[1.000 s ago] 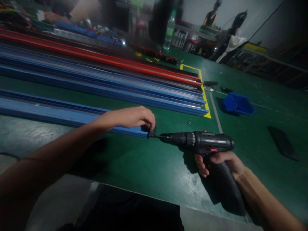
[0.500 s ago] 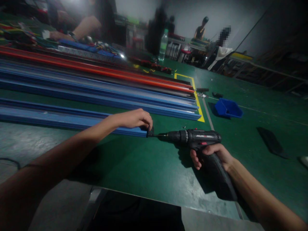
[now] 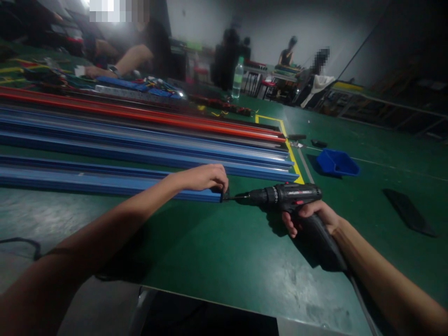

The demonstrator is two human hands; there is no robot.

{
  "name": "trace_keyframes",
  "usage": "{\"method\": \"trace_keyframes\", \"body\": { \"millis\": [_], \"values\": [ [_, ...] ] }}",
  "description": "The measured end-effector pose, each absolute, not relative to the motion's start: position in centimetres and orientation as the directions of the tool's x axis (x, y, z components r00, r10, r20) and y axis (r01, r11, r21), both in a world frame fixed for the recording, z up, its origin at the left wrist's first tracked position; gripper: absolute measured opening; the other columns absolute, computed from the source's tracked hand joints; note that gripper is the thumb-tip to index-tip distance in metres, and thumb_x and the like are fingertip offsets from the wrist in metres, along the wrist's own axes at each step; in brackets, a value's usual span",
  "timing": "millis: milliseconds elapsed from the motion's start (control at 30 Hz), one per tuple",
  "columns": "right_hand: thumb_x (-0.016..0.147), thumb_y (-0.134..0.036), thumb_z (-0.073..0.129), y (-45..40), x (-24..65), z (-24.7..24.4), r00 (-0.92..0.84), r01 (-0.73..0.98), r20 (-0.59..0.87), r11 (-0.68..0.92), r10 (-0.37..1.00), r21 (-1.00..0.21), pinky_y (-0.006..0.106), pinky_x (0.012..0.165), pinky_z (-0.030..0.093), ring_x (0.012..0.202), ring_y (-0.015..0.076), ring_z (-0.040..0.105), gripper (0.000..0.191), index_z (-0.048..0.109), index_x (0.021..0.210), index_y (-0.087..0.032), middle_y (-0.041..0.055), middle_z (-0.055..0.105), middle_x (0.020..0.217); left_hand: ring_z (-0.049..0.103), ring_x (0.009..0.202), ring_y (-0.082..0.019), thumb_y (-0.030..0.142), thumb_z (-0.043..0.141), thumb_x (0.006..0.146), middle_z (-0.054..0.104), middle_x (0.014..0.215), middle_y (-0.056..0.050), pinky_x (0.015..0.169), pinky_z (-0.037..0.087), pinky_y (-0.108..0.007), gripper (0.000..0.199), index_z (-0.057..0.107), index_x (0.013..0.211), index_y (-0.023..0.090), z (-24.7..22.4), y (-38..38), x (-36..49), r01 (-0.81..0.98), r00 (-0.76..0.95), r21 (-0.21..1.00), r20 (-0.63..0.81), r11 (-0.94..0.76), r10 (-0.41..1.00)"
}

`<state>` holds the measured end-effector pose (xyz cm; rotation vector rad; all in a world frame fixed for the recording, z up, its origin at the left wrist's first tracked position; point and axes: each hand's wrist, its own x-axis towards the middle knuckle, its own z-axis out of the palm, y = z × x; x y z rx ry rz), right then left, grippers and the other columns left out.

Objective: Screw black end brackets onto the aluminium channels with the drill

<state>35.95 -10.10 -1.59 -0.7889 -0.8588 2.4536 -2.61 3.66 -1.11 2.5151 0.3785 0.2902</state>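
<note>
My right hand is wrapped round the grip of a black cordless drill, whose bit points left. The tip of the bit meets a small black end cap at the right end of the nearest blue rail. My left hand rests over that rail end, its fingers bent down and pinching the cap. The fingertips partly cover the cap, so its shape is not fully visible.
Behind lie more blue rails and a red rail on the green table. A blue bin and a black flat piece are at right. A bottle stands at the back; a co-worker's arm reaches in far left.
The whole view has shifted slightly, so the scene sits a little lower and further right. Both hands keep their holds, with the bit still at the cap.
</note>
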Motion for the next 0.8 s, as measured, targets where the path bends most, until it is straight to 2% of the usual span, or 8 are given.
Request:
{"method": "trace_keyframes", "body": {
  "millis": [267, 533, 800],
  "values": [
    [0.084, -0.025, 0.069, -10.11, 36.16, -2.22, -0.752, -0.179, -0.355, -0.691, 0.555, -0.701, 0.033, 0.085, 0.060, 0.090, 0.0252, 0.076, 0.037, 0.076, 0.110, 0.000, 0.0170, 0.077, 0.099, 0.060, 0.096, -0.018, 0.013, 0.057, 0.098, 0.075, 0.092, -0.004, 0.089, 0.044, -0.028, 0.026, 0.079, 0.090, 0.023, -0.96, 3.40, -2.77, 0.190, 0.936, 0.596, 0.130, -0.780, 0.327],
    [0.083, -0.024, 0.070, -10.45, 35.81, -2.14, -0.736, -0.205, -0.369, -0.706, 0.568, -0.678, 0.034, 0.083, 0.061, 0.086, 0.0243, 0.075, 0.032, 0.077, 0.104, -0.001, 0.0156, 0.076, 0.094, 0.062, 0.093, -0.017, 0.013, 0.058, 0.098, 0.077, 0.090, -0.003, 0.087, 0.045, -0.026, 0.025, 0.079, 0.089, 0.023, -0.99, 3.25, -2.83, 0.177, 0.930, 0.616, 0.151, -0.768, 0.336],
    [0.083, -0.022, 0.065, -10.53, 35.90, -2.29, -0.727, -0.211, -0.355, -0.684, 0.587, -0.699, 0.035, 0.081, 0.060, 0.083, 0.0235, 0.072, 0.031, 0.075, 0.103, -0.001, 0.0150, 0.074, 0.091, 0.063, 0.094, -0.016, 0.014, 0.056, 0.100, 0.076, 0.091, -0.004, 0.086, 0.045, -0.024, 0.026, 0.078, 0.089, 0.022, -0.69, 3.08, -2.81, 0.191, 0.933, 0.586, 0.142, -0.787, 0.332]
  ]
}}
